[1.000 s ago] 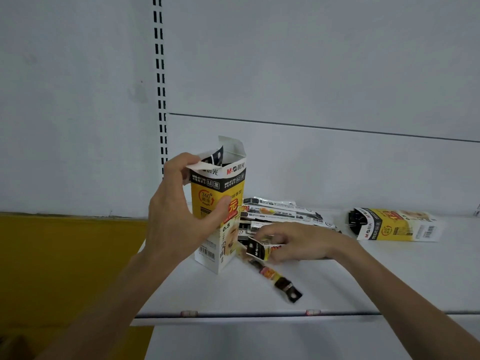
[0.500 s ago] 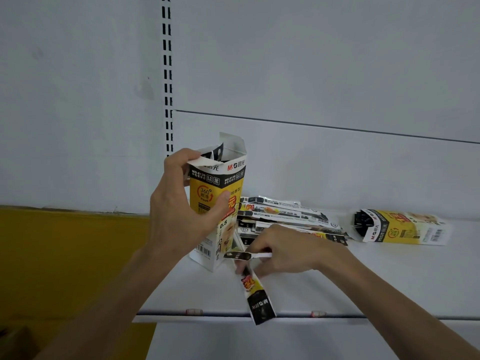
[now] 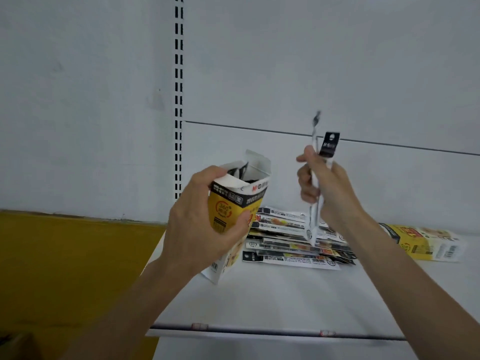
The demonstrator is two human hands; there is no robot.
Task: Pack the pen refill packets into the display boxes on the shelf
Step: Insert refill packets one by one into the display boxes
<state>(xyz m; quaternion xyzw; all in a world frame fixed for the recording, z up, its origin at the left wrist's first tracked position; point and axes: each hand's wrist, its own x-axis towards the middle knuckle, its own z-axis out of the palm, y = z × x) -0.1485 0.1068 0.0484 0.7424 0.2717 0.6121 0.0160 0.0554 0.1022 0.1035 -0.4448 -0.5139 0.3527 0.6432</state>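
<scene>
The left hand grips a tall cardboard display box printed in yellow, black and white. The fingers are curled around its left side and the thumb presses on the front. The box is tilted, its top flaps stand open, and its lower corner is down at the white metal shelf - whether it touches the shelf I cannot tell. The right hand is raised beside the box and closed around a long narrow pen refill packet with a black header, held almost upright. A second thin packet seems to be in the same grip, but it is blurred. Behind the hands, a loose pile of similar flat refill packets lies on the shelf. Further right lies a second yellow box on its side - well apart from the first.
</scene>
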